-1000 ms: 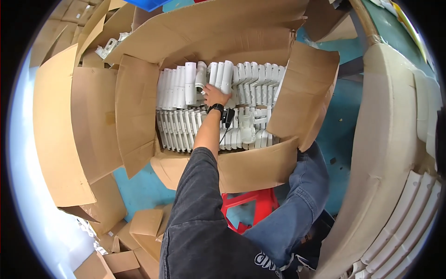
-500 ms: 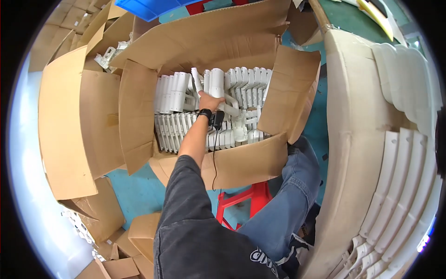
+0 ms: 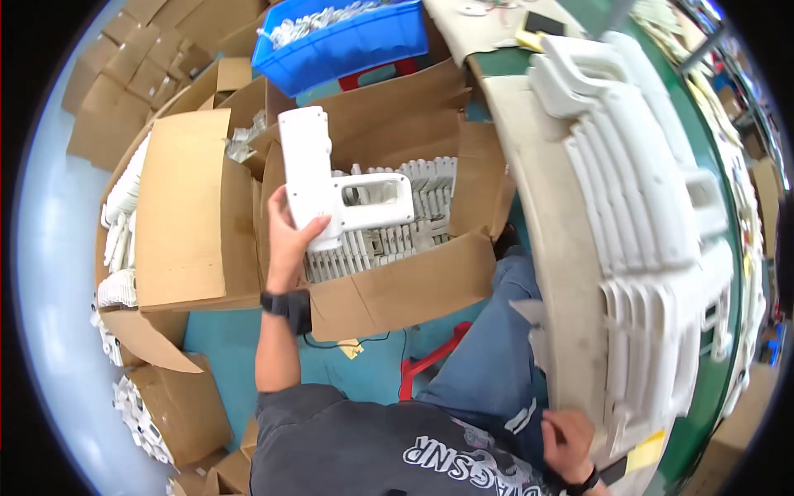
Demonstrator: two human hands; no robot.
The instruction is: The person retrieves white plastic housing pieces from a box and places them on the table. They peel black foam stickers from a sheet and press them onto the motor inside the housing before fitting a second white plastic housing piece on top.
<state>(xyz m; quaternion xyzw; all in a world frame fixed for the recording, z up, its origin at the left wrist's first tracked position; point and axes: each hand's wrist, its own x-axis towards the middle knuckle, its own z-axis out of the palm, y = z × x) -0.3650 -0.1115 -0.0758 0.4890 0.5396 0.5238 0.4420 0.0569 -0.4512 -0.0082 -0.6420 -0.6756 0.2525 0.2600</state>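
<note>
My left hand (image 3: 296, 236) grips a white plastic housing half (image 3: 308, 165) by its lower end, thumb on the front face and fingers behind. The part has a long flat body with a looped handle to the right, and it hangs tilted above an open cardboard box (image 3: 397, 281). Inside that box, rows of similar white plastic parts (image 3: 434, 178) stand packed side by side. At the lower right, my right hand (image 3: 569, 440) is loosely curled beside the bench edge, with nothing visible in it.
A long bench (image 3: 529, 198) on the right carries stacked white housings (image 3: 653, 182). Beyond the box stands a blue crate (image 3: 347, 45) of small parts. Another open carton (image 3: 182, 207) is on the left. A red stool (image 3: 434, 357) stands near my leg, with a black cable on the floor.
My left hand has lifted the white housing half out of the box and moved left. My right hand has come into view. The view has swung to the right.
</note>
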